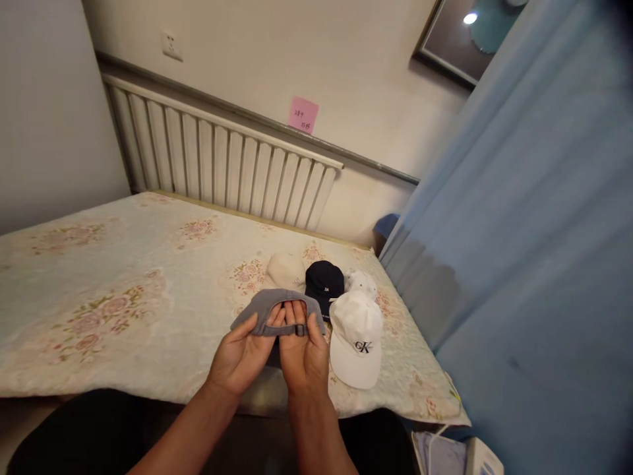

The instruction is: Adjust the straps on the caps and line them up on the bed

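Between my hands is a grey baseball cap (pixel 262 305), its back opening and strap with a buckle turned toward me. My left hand (pixel 247 356) grips its left edge, thumb on the outside and fingers reaching in under the cap. On the other edge, my right hand (pixel 304 349) holds it the same way, close to the buckle. Just past the right hand lies a white cap (pixel 356 333) with dark letters on its front. Behind these sit a black cap (pixel 324 280), a cream cap (pixel 284 269) and another white cap (pixel 363 282), partly covered.
The caps rest on a bed with a floral cover (pixel 163 264). A radiator (pixel 222 158) stands along the wall behind it, with a pink note (pixel 303 115) above. A blue curtain (pixel 519 198) hangs at the right. A white object (pixel 484 458) stands low by the bed's corner.
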Tool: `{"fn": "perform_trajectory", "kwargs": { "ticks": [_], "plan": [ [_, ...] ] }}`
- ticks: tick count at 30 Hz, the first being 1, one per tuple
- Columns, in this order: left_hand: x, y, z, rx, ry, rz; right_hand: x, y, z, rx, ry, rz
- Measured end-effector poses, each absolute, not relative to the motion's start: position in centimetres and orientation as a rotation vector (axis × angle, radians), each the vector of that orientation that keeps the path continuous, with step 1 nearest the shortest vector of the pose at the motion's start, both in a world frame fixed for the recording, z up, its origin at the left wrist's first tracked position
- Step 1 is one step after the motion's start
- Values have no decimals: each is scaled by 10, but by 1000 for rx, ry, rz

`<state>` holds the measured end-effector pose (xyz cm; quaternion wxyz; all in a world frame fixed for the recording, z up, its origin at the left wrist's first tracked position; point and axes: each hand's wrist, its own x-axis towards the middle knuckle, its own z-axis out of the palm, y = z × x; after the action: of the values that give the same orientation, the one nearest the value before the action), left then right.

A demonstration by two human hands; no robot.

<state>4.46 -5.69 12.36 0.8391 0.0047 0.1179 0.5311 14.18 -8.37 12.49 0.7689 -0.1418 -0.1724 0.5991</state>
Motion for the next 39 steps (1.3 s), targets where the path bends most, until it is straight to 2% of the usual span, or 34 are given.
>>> {"fn": "perform_trajectory", "kwargs": {
  "ticks": [20,39],
  "plan": [
    [48,-51,128,36,344,1127,151,-88,127,-404,-155,1315],
    [44,-55,125,81,282,1082,146,-89,128,-400,-230,1300]
  ]
}}
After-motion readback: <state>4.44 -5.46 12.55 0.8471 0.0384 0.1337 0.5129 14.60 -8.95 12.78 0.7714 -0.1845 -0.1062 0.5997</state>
